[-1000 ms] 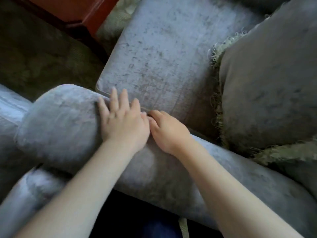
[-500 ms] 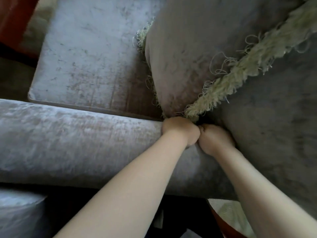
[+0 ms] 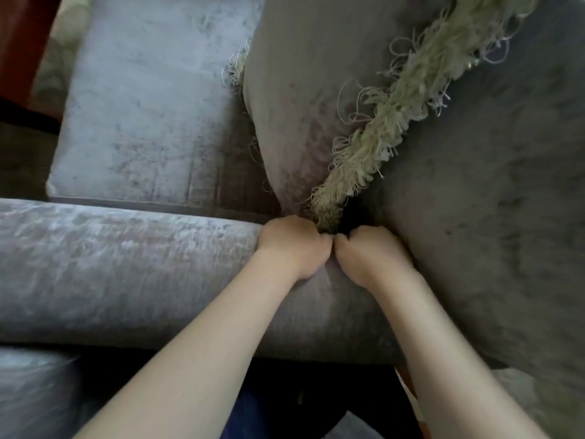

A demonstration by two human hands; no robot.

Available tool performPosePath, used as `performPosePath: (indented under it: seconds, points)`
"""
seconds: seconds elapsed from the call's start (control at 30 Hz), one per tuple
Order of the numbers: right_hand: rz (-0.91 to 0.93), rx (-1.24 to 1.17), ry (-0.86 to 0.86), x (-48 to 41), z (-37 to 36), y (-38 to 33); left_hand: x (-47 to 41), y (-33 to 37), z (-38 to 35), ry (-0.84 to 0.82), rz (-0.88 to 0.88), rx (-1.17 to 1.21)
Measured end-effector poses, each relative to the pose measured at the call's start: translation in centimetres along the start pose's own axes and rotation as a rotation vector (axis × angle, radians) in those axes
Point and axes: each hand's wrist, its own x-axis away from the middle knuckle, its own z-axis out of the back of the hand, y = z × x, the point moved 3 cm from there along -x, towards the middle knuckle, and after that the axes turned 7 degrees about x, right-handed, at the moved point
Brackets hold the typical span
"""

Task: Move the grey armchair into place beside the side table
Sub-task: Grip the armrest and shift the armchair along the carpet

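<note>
I look straight down on the grey velvet armchair. Its rounded armrest [image 3: 126, 264] runs across the middle of the view, with the seat cushion [image 3: 142, 122] beyond it and the chair back [image 3: 490, 217] on the right. My left hand [image 3: 291, 245] and my right hand [image 3: 370, 255] sit knuckle to knuckle at the rear end of the armrest. Their fingers curl over its inner edge into the gap by the back, so the fingertips are hidden. A dark red wooden piece [image 3: 19, 42], possibly the side table, shows at the top left.
A grey throw pillow [image 3: 300, 74] with a pale shaggy fringe [image 3: 395, 115] leans in the seat corner just above my hands. Another grey upholstered piece [image 3: 31, 391] lies at the bottom left. Pale patterned floor [image 3: 53, 58] borders the seat's left side.
A second ago both hands lay flat near the armrest's front end. They have shifted to its rear end by the chair back and curled over the inner edge.
</note>
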Motion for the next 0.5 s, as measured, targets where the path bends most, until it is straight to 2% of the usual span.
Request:
performPosePath:
  seconds: [0.1, 0.2, 0.37, 0.5]
  points:
    - [0.039, 0.037, 0.167, 0.5, 0.6, -0.4, -0.3, 0.3, -0.1, 0.061, -0.08, -0.054]
    - [0.138, 0.113, 0.252, 0.0, 0.8, -1.5, -0.7, 0.1, -0.2, 0.077, -0.035, -0.03]
    - [0.084, 0.135, 0.252, -0.6, 0.3, -1.2, -1.1, 0.0, -0.3, 0.066, 0.007, -0.049]
    - [0.024, 0.1, 0.113, -1.5, 0.4, -1.1, -1.1, 0.2, 0.2, 0.044, -0.002, -0.042]
